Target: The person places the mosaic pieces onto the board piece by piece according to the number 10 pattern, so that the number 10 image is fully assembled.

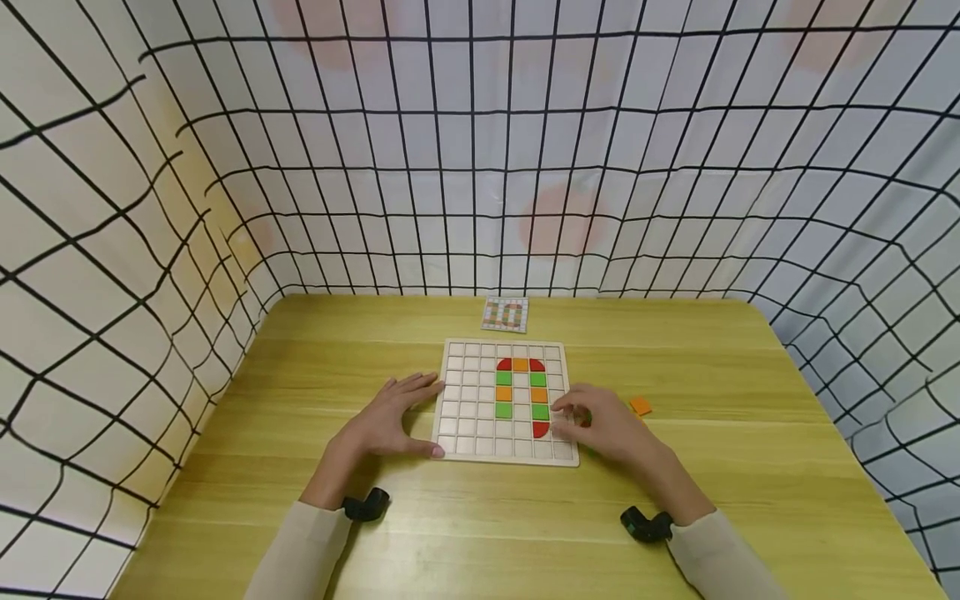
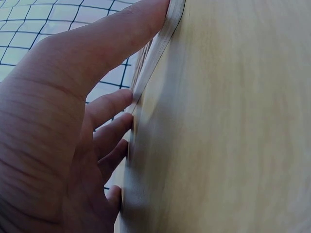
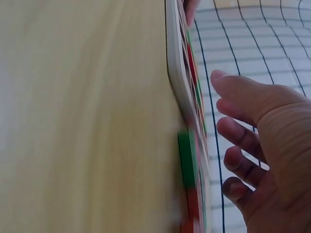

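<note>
In the head view, the gridded board lies between your hands: your left hand, fingers extended, meets its left edge; your right hand, loosely curled, reaches over its right edge. In the left wrist view, your thumb touches its rim. In the right wrist view, your relaxed fingers, gripping nothing, hover above it, a green tile just beside it.

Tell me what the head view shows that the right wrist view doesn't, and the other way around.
Only the head view shows the pattern card, the loose orange tile and the sleeves. Only the right wrist view shows a green tile and a red tile lying beside the board. Both show the board, the right hand, the table and the black-lined sheet.
</note>
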